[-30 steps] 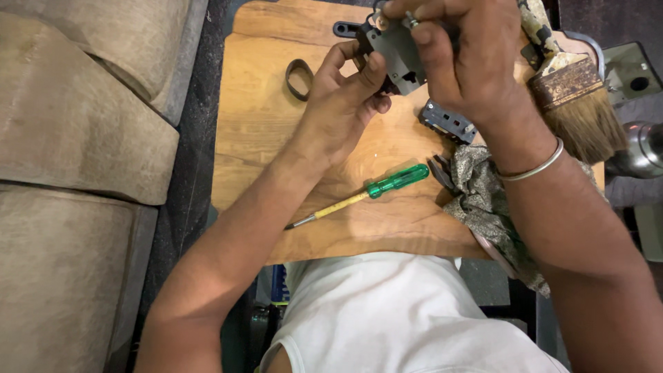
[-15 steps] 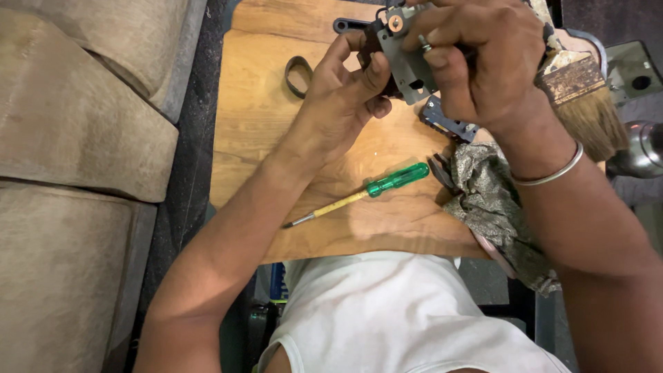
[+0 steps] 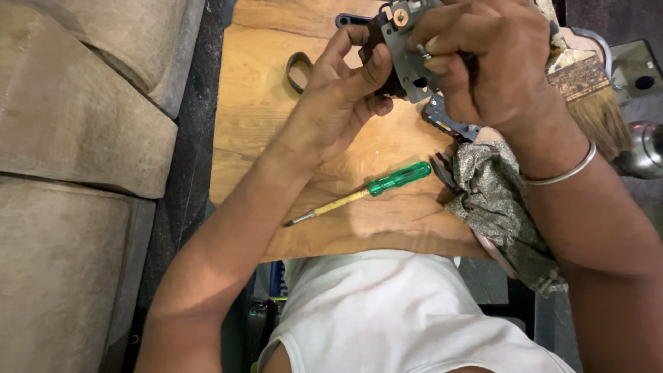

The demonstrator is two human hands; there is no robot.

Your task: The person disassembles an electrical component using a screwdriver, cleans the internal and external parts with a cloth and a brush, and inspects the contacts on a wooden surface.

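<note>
Both hands [image 3: 414, 76] on grey part [image 3: 407, 48]; screwdriver [image 3: 366, 192], rag [image 3: 497, 200] nearby.

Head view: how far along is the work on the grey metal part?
Done: nothing can be told as finished. In hand: both the left hand and right hand grip the grey metal part above the wooden board. Left: the green-handled screwdriver and a second dark part lie untouched.

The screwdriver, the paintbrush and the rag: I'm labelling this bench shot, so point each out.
screwdriver [image 3: 399, 177]: head view, on its green handle.
paintbrush [image 3: 608, 124]: head view, on its bristles.
rag [image 3: 497, 200]: head view, on its crumpled middle.
</note>
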